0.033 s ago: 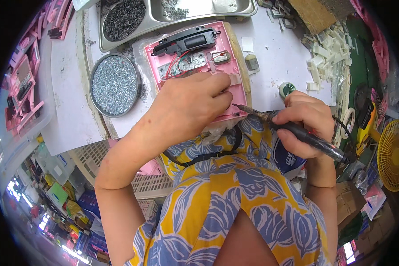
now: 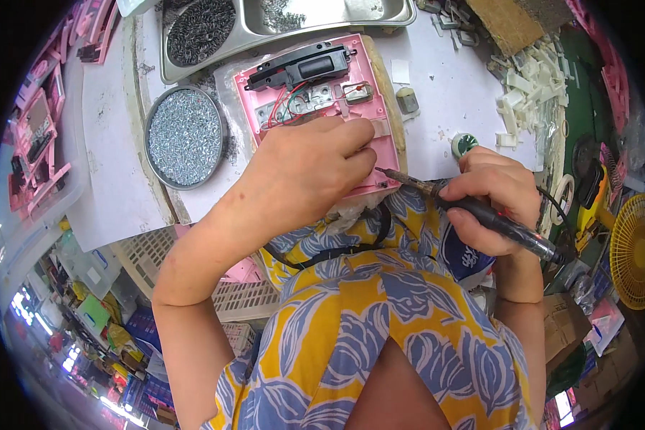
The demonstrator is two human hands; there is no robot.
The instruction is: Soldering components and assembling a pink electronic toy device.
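A pink plastic casing (image 2: 387,161) lies on the work table in front of me, a black plastic part (image 2: 312,68) near its far edge. Thin red and green wires (image 2: 288,100) run over the metal plates (image 2: 315,98) inside it. My left hand (image 2: 312,161) rests over the casing's near part, fingers curled and pinched together; what they hold, if anything, is hidden. In my right hand (image 2: 498,193) is a soldering iron (image 2: 491,223), its tip beside the casing's right edge, close to my left fingertips. A small round green-and-white item (image 2: 464,145) sits just beyond my right knuckles.
A round dish of small silvery screws (image 2: 185,136) stands left of the casing. Behind is a metal tray (image 2: 322,21) with dark springs (image 2: 201,32). White plastic pieces (image 2: 527,93) are heaped at the right, pink parts (image 2: 39,136) at far left. A yellow fan (image 2: 632,251) stands far right.
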